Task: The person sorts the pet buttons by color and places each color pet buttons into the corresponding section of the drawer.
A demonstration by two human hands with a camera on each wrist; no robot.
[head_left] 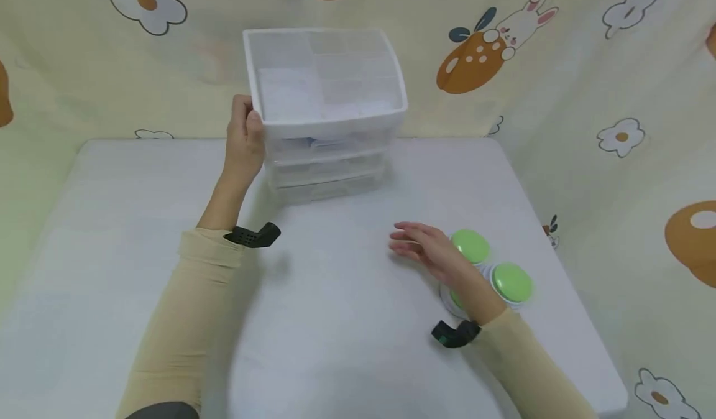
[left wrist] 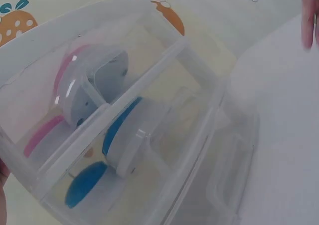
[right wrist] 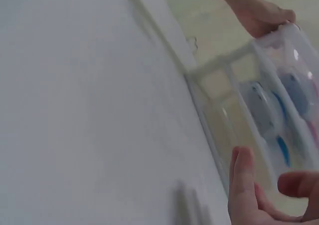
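Note:
A clear plastic drawer unit with a white top (head_left: 330, 80) stands toward the back of the table. My left hand (head_left: 243, 136) grips its upper left side, with the thumb toward the front. Through the drawer fronts in the left wrist view show round pieces with pink tops (left wrist: 42, 135) in the upper drawer and round pieces with blue tops (left wrist: 85, 184) in the one below. My right hand (head_left: 425, 248) is held over the table with loosely bent fingers and nothing in them. Near its wrist sit three round white pieces with green tops (head_left: 512, 282), one partly hidden by the forearm.
The white table (head_left: 335, 319) reaches close to a patterned cloth (head_left: 196, 52) at the back. The same kind of cloth hangs along the right side. The green-topped pieces are near the table's right edge.

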